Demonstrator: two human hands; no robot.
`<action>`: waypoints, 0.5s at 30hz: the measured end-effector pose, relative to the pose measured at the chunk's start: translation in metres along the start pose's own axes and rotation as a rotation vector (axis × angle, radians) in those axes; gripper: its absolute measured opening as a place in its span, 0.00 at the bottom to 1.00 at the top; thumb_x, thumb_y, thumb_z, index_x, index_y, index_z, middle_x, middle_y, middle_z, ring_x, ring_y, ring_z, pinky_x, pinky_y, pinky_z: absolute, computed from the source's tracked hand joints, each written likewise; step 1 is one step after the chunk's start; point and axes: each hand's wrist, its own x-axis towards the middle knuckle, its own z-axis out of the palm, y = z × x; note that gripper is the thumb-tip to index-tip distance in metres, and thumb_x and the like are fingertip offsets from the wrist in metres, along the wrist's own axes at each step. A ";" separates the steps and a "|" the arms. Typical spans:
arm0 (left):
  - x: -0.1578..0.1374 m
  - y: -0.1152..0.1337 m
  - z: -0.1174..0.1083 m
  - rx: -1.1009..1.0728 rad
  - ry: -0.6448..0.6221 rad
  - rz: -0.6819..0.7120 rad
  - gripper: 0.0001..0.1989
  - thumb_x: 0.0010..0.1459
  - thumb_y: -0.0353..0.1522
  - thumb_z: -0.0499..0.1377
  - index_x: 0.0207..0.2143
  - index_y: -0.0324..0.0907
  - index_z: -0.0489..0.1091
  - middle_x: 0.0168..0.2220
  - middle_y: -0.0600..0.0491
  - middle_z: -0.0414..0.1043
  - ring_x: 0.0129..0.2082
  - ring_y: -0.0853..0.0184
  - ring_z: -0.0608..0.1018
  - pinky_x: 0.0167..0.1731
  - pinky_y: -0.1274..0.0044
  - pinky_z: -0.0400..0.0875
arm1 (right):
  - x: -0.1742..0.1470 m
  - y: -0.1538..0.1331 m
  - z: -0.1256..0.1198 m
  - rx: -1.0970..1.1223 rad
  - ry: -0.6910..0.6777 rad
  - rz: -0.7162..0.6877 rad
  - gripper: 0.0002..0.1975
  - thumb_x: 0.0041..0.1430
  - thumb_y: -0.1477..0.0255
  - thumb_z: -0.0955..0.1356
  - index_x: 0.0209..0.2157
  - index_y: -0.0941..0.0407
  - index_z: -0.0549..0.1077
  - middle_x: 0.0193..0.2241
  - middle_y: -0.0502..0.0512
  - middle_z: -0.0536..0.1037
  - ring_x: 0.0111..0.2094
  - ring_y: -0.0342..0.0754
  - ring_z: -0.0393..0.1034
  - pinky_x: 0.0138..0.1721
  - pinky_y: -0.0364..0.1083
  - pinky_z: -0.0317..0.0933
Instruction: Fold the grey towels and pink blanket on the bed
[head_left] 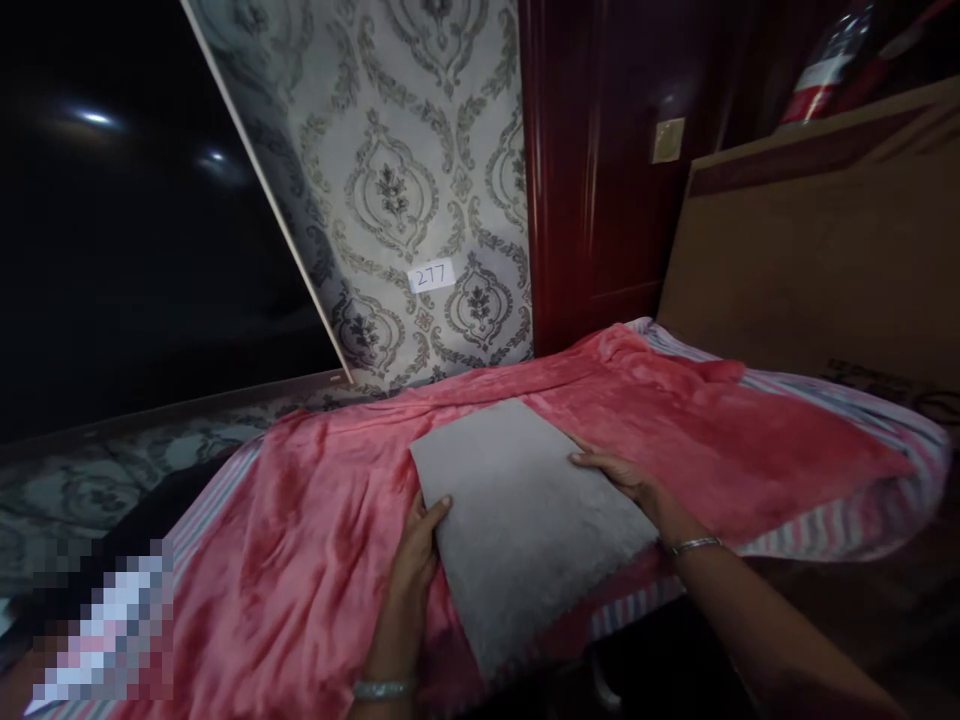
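Note:
Between my hands is a flat grey rectangular piece (525,520) with a soft, fuzzy-looking surface and straight edges; whether it is a folded cloth or a covered board I cannot tell. My left hand (426,530) grips its left edge, thumb on top and fingers underneath. On the right edge, my right hand (619,472) holds it in the same way, thumb across the upper face. Below the grey piece lies a rumpled pink-red plush blanket (315,540). Both wrists carry silver bracelets.
A striped sheet (847,525) shows around the blanket's edges. Behind stand patterned wallpaper with a "277" label (432,275) and a dark red wooden panel (600,200). A large cardboard box (810,260) leans at right, near a plastic bottle (821,75). A black screen (150,220) fills the left.

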 end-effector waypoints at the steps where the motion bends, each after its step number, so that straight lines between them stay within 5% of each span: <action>1: 0.001 0.000 0.000 0.006 0.005 0.000 0.34 0.33 0.36 0.75 0.46 0.38 0.73 0.39 0.45 0.80 0.38 0.58 0.80 0.39 0.73 0.74 | 0.002 0.001 -0.001 0.001 0.001 -0.004 0.44 0.48 0.67 0.73 0.65 0.48 0.57 0.54 0.57 0.75 0.44 0.55 0.77 0.46 0.54 0.71; 15: 0.004 -0.001 -0.005 0.205 0.106 0.104 0.38 0.41 0.36 0.73 0.56 0.53 0.67 0.57 0.51 0.71 0.63 0.53 0.66 0.60 0.67 0.64 | 0.011 -0.002 -0.002 0.024 -0.025 -0.117 0.44 0.42 0.65 0.76 0.62 0.49 0.64 0.56 0.55 0.74 0.49 0.54 0.74 0.51 0.51 0.68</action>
